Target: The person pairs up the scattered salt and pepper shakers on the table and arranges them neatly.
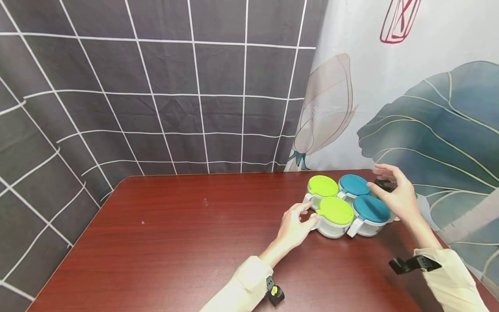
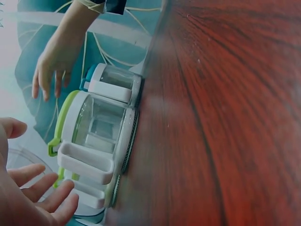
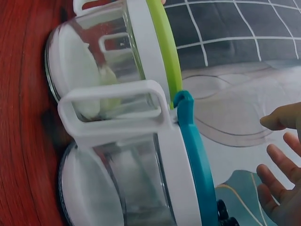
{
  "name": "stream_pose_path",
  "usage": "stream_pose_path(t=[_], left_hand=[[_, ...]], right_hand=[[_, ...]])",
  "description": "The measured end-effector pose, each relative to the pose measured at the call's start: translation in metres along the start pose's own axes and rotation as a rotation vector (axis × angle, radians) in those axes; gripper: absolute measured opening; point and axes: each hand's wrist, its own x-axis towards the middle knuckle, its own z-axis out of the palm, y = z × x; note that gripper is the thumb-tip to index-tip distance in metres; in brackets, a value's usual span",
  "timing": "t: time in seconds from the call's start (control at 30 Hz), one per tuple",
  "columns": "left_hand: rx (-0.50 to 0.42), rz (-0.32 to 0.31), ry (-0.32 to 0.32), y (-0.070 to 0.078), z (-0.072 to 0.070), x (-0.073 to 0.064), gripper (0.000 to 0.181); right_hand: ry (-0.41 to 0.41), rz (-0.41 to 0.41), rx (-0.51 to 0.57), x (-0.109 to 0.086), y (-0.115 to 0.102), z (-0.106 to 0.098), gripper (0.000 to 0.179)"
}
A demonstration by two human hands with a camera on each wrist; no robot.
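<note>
Two seasoning jars with lime-green lids, a front jar (image 1: 336, 212) and a back jar (image 1: 322, 186), stand beside two with blue lids, a front jar (image 1: 371, 210) and a back jar (image 1: 354, 185). All have clear bodies and white handles. My left hand (image 1: 294, 227) is at the left side of the green-lidded pair, fingers spread beside a white handle (image 2: 84, 162) and holding nothing. My right hand (image 1: 401, 197) hovers by the blue-lidded pair, thumb near the lids. Its fingers are apart and hold nothing in the right wrist view.
Dark-topped items (image 1: 385, 185) stand behind the right hand, partly hidden by it. The jars are close together near the right back of the reddish-brown table (image 1: 175, 242). A grey grid-patterned cloth (image 1: 167, 108) and a leaf-printed curtain (image 1: 429, 121) hang behind.
</note>
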Motion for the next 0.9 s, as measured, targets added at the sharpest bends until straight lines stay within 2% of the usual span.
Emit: stream_pose_path(t=[0.23, 0.5, 0.9], left_hand=[[-0.015, 0.007, -0.041, -0.002, 0.001, 0.000, 0.044], [-0.022, 0.021, -0.086, -0.003, 0.002, 0.000, 0.040], [-0.032, 0.006, -0.080, -0.004, 0.007, 0.002, 0.039]], right_hand=[[0.006, 0.007, -0.023, -0.001, 0.008, -0.006, 0.054], [0.016, 0.018, -0.047, -0.002, 0.014, -0.015, 0.054], [0.010, 0.048, -0.038, -0.005, 0.026, -0.028, 0.049]])
